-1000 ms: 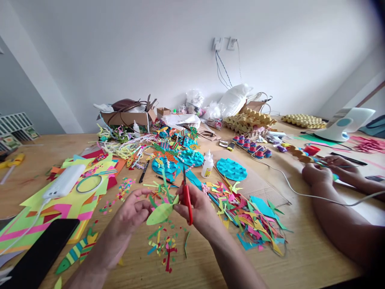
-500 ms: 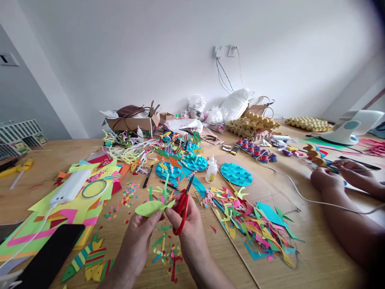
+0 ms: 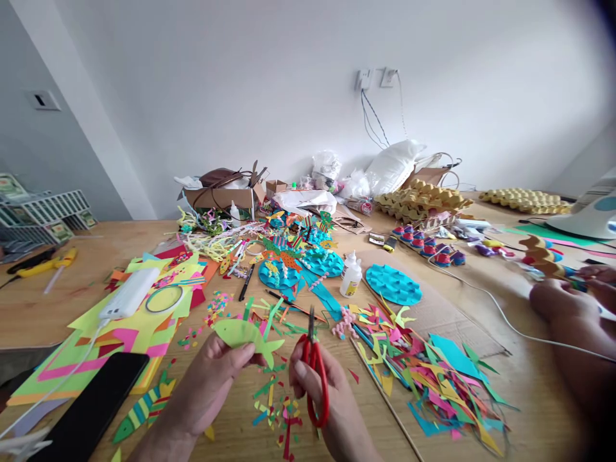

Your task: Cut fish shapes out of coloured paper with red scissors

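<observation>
A light green paper fish (image 3: 245, 337) with a forked tail is pinched between the thumb and fingers of my left hand (image 3: 210, 372). My right hand (image 3: 317, 378) grips red-handled scissors (image 3: 316, 378), their blades pointing up and away from me, apart from the fish. Below and between my hands lie small coloured paper scraps (image 3: 283, 410). A striped paper fish (image 3: 144, 410) rests on the table beside my left forearm, partly hidden by it. Beyond my hands are blue egg-carton pieces (image 3: 279, 274) with decorated paper fish on them.
A white glue bottle (image 3: 351, 276) stands beside a blue oval carton piece (image 3: 393, 284). Paper offcuts (image 3: 433, 378) are heaped to the right, near a thin stick (image 3: 389, 404). At left lie a black phone (image 3: 91, 410) and a white power bank (image 3: 129, 293). Another person's hands (image 3: 568, 301) work at far right.
My hands have moved apart. The scissors have come away from the fish to the right and stand more upright. The fish now shows its tail toward the right. The view has shifted slightly left.
</observation>
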Motion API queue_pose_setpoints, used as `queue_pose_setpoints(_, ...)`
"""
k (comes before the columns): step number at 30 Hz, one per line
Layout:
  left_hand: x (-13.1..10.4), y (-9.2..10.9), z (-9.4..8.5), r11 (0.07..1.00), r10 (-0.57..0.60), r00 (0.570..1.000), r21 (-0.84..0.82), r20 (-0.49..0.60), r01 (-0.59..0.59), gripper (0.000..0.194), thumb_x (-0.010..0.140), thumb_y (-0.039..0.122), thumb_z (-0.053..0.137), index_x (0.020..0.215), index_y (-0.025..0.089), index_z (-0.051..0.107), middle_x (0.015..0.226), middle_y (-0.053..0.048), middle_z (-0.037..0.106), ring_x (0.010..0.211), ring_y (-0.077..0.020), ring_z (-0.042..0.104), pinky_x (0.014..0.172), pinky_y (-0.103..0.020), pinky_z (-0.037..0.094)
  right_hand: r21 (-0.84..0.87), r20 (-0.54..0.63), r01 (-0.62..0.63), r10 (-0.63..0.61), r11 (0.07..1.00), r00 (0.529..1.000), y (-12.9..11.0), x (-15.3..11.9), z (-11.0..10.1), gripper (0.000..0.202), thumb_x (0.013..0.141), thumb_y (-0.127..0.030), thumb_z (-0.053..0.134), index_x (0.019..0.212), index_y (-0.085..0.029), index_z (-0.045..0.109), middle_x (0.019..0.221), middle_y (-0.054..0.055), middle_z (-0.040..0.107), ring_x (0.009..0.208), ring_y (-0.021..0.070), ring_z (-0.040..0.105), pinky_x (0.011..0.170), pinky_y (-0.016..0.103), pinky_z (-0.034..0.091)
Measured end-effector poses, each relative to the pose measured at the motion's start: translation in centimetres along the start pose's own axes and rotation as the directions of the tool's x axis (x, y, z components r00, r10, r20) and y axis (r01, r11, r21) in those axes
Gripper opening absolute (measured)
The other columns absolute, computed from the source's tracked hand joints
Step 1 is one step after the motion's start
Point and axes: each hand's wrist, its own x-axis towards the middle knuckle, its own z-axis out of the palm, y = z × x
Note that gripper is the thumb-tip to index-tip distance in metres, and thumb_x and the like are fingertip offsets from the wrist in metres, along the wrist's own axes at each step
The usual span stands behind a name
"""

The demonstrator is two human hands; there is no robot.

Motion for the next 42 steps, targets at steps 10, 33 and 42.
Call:
queue_pose_setpoints(10, 0.8, -0.7, 1.0, 0.933, 0.054, 0.999, 0.355, 0.005, -0.052, 0.006, 0.061, 0.019, 0.067, 0.063, 0.023, 0.071, 0.067, 0.0, 0.072, 0.068, -0.0188, 0.064, 0.072, -0.027, 0.052, 0.214, -0.154, 0.101, -0.069, 0.972, 0.986, -1.3, 0.8, 1.9, 0.032, 0.059, -0.027, 0.077, 0.08, -0.02, 0.054, 0.07, -0.003, 0.059, 0.06, 0.011, 0.053, 0.057, 0.021, 0.041)
queue_pose_setpoints(33, -0.3, -0.3, 0.7, 0.982, -0.118, 0.991, -0.154, -0.065, 0.107, 0.005, 0.062, 0.019, 0.072, 0.063, 0.019, 0.067, 0.06, 0.003, 0.066, 0.061, -0.0118, 0.057, 0.064, -0.023, 0.048, -0.526, 0.152, 0.085, -0.005, 0.847, 0.988, -0.4, -1.1, 1.3, 0.029, 0.077, -0.035, 0.042, 0.054, -0.02, 0.035, 0.05, -0.005, 0.035, 0.049, 0.0094, 0.032, 0.046, 0.021, 0.026)
queue_pose_setpoints(42, -0.1, -1.2, 0.3, 0.997, -0.031, 0.995, 0.071, -0.092, 0.038, 0.006, 0.068, 0.022, 0.068, 0.065, 0.018, 0.066, 0.06, 0.002, 0.064, 0.063, -0.0138, 0.055, 0.065, -0.025, 0.045, -0.356, 0.177, -0.009, 0.077, 0.934, 0.981, 0.0, -1.2, 1.3, 0.033, 0.077, -0.042, 0.042, 0.053, -0.02, 0.039, 0.047, -0.004, 0.037, 0.045, 0.0092, 0.034, 0.042, 0.02, 0.026)
